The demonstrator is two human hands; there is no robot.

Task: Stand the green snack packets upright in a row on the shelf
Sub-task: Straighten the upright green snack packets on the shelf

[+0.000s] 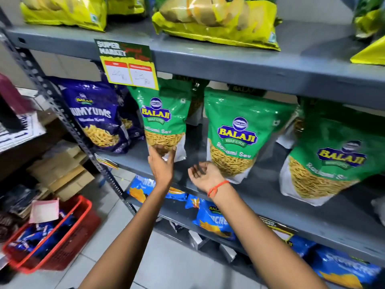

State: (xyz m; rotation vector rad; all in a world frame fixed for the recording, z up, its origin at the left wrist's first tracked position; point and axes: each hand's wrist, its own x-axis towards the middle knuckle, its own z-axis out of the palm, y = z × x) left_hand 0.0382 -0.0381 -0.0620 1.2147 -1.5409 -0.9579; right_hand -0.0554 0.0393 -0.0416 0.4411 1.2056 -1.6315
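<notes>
Three green snack packets stand upright along the grey middle shelf [193,149]: a left packet [164,113], a middle packet [239,130] and a right packet [331,155]. More green packets show partly behind them. My left hand [161,163] reaches up with fingers spread, its fingertips touching the bottom front of the left packet. My right hand [203,175], with a red thread on the wrist, hovers palm up and loosely curled just left of the middle packet's base, holding nothing.
Purple packets [98,115] stand left of the green ones. A price sign [129,65] hangs from the upper shelf [229,65], which carries yellow packets [216,19]. Blue packets [212,220] lie on the lower shelf. A red basket [52,236] sits on the floor at left.
</notes>
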